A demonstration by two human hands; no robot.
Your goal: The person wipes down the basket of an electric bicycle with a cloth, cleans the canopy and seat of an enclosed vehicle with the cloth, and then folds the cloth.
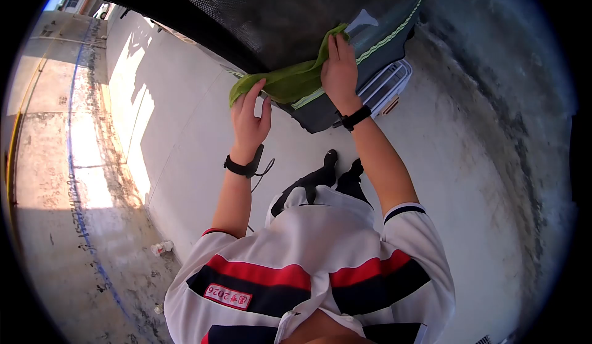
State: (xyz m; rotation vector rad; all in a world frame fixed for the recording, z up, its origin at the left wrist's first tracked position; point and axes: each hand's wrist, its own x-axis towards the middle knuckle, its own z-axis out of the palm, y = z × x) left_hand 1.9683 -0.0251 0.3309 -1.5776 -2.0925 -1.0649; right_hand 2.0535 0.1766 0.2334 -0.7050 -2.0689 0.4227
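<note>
A green cloth (pixel 290 84) stretches between my two hands along the lower edge of a dark panel with mesh (pixel 271 20). My left hand (pixel 250 114) grips the cloth's left end, its fingers over the fabric and its thumb apart. Higher up, my right hand (pixel 340 76) holds the other end against the panel, fingers pointing upward. A pale green zigzag strip (pixel 390 31) runs along the panel's edge beside my right hand. What lies beneath the cloth is hidden.
A silver metal rack (pixel 388 82) sticks out below the panel at right. Under me is a pale concrete floor (pixel 444 177), with a stained wall (pixel 518 97) on the right. A crumpled white item (pixel 161 248) lies at left, near a blue line (pixel 75 177).
</note>
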